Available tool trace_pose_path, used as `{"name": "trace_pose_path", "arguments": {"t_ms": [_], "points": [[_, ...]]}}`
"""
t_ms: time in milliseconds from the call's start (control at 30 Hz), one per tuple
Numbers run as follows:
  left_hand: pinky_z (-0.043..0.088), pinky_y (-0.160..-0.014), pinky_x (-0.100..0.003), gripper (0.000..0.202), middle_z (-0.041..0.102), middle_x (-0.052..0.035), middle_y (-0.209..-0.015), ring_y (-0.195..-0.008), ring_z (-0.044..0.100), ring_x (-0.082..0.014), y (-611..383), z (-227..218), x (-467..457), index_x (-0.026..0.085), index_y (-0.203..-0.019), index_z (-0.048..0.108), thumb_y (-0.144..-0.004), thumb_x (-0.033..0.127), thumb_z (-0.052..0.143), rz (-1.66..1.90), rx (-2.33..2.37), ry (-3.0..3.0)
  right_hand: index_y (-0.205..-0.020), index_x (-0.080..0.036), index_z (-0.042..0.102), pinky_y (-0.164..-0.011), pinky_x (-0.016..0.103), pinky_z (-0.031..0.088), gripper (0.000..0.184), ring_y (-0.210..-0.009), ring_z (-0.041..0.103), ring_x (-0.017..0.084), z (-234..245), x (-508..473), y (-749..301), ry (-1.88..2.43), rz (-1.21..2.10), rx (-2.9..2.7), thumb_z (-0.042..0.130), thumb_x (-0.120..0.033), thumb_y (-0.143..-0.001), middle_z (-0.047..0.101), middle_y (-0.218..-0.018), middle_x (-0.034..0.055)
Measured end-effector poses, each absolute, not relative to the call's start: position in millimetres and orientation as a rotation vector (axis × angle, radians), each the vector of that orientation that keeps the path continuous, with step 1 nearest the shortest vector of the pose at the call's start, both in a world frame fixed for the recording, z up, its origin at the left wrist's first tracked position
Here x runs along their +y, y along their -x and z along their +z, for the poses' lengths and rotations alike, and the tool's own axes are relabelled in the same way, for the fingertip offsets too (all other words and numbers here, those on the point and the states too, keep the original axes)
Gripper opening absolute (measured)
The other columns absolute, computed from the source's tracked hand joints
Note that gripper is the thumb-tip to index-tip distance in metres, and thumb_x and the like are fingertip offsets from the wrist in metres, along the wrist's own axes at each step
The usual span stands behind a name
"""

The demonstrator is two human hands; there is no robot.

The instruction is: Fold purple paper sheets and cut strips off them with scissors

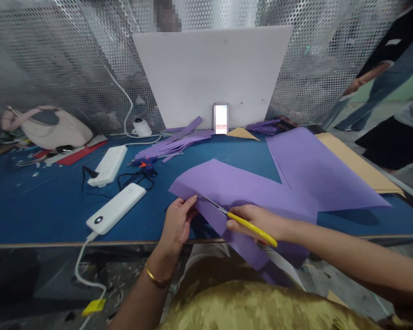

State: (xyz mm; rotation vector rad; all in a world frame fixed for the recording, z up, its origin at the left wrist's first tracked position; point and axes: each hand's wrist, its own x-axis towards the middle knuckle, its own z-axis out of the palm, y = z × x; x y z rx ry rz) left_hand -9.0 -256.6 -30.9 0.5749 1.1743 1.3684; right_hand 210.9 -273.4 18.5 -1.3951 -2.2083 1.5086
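Observation:
A large sheet of purple paper (pixel 258 188) lies over the front edge of the table, its near part hanging down toward my lap. My left hand (pixel 181 220) pinches the sheet's left side between thumb and fingers, a gold bangle on its wrist. In my right hand (pixel 254 222) is a pair of scissors (pixel 251 227) with yellow handles. Their blades point left, at the paper close to my left thumb, and a cut strip hangs below them. The lower blade and part of the right fingers are hidden by the paper and handles.
Purple strips (pixel 172 144) lie in a pile at the back, near a glue gun (pixel 144 162) and a lit phone (pixel 220 119). White power strips (pixel 117 208) and cords occupy the left. More purple sheets (pixel 316 169) and tan sheets (pixel 365 167) lie right. People stand beyond the table's right end.

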Motion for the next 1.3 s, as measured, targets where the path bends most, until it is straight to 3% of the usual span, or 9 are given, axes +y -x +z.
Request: {"name": "trace_pose_path", "arguments": {"t_ms": [133,333,600,967,1300], "points": [[0.053,-0.069,-0.028,0.024,0.071,-0.0017,-0.078,-0.071,0.063,-0.0157,11,-34,-255,0.019,-0.072,0.064,-0.061,0.025,0.084,1.364,1.157,-0.571,-0.082,-0.018,0.055,-0.052,0.023,0.034,0.048,-0.059,0.051,0.012,25,-270,-204,1.386,1.380,-2.303,0.051,-0.065,-0.092,0.056,-0.071,-0.0004],[0.054,-0.070,-0.028,0.028,0.072,-0.0022,-0.080,-0.073,0.064,-0.0159,13,-36,-252,0.017,-0.077,0.066,-0.060,0.026,0.085,1.335,1.154,-0.561,-0.080,-0.018,0.056,-0.054,0.025,0.032,0.044,-0.060,0.046,0.012,15,-270,-205,1.355,1.365,-2.294,0.049,-0.059,-0.095,0.051,-0.065,-0.0023],[0.054,-0.072,-0.028,0.027,0.073,-0.0029,-0.082,-0.074,0.065,-0.0164,13,-35,-256,0.017,-0.079,0.069,-0.061,0.026,0.087,1.327,1.132,-0.591,-0.079,-0.019,0.054,-0.056,0.026,0.032,0.048,-0.063,0.044,0.012,7,-270,-206,1.307,1.371,-2.293,0.050,-0.065,-0.092,0.050,-0.067,-0.0025],[0.056,-0.067,-0.030,0.038,0.074,-0.0048,-0.075,-0.066,0.065,-0.0168,12,-32,-257,0.013,-0.081,0.074,-0.054,0.031,0.092,1.281,1.079,-0.673,-0.083,-0.020,0.055,-0.066,0.028,0.037,0.046,-0.071,0.053,0.017,14,-267,-197,1.391,1.273,-2.345,0.047,-0.065,-0.094,0.060,-0.078,0.0014],[0.055,-0.069,-0.030,0.044,0.076,-0.0058,-0.079,-0.068,0.067,-0.0170,12,-31,-257,0.012,-0.088,0.074,-0.055,0.034,0.093,1.274,1.053,-0.681,-0.079,-0.017,0.060,-0.060,0.027,0.035,0.043,-0.064,0.049,0.014,7,-262,-197,1.333,1.312,-2.279,0.053,-0.057,-0.093,0.056,-0.069,-0.0013]]}}
